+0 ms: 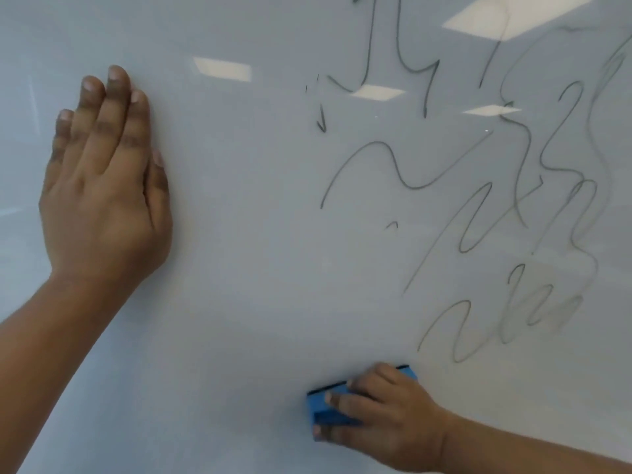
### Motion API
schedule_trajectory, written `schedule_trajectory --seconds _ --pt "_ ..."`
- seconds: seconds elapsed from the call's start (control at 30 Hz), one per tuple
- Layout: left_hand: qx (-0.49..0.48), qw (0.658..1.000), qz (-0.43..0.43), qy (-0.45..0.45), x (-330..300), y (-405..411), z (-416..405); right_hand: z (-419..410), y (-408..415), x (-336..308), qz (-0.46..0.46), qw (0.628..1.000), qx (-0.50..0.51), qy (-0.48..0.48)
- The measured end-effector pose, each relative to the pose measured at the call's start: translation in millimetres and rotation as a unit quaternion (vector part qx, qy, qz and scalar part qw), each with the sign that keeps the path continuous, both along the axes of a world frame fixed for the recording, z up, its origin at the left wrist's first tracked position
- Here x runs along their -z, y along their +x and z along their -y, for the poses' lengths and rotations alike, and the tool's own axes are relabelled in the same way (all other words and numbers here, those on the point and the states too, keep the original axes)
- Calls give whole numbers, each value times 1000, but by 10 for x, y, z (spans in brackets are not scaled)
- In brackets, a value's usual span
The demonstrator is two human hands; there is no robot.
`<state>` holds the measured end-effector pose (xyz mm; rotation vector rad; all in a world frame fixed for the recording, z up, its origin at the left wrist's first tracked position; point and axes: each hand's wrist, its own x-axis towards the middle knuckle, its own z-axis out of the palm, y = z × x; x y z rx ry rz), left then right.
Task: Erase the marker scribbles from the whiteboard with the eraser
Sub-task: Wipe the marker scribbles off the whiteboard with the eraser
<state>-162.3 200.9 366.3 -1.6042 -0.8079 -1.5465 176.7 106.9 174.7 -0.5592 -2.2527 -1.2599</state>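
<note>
The whiteboard (246, 234) fills the whole head view. Dark marker scribbles (485, 200) cover its right half, from the top edge down to the lower right. My right hand (383, 415) grips a blue eraser (325, 410) with a black felt edge, pressed against the board at the bottom centre, below and left of the scribbles. My left hand (102, 186) lies flat on the board at the left, fingers together and pointing up, holding nothing.
Ceiling lights reflect as bright patches (222, 68) on the glossy board. A few short leftover marks (319, 114) sit near the upper middle. The left and middle of the board show no scribbles.
</note>
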Motion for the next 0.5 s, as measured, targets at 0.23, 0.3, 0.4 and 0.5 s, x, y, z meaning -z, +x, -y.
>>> schedule_trajectory --seconds 0.23,0.3,0.4,0.5 --pt "-34 999 12 -10 -23 66 187 -109 28 -624 124 990 15 59" --pt "-43 999 18 -22 -30 92 234 -86 -126 -1355 79 993 -44 70" --pt "-52 997 37 -43 -40 188 325 -68 -290 -2680 -11 991 -15 131" --pt "-63 997 4 -40 -87 410 408 -74 -395 -3726 -167 973 2 161"
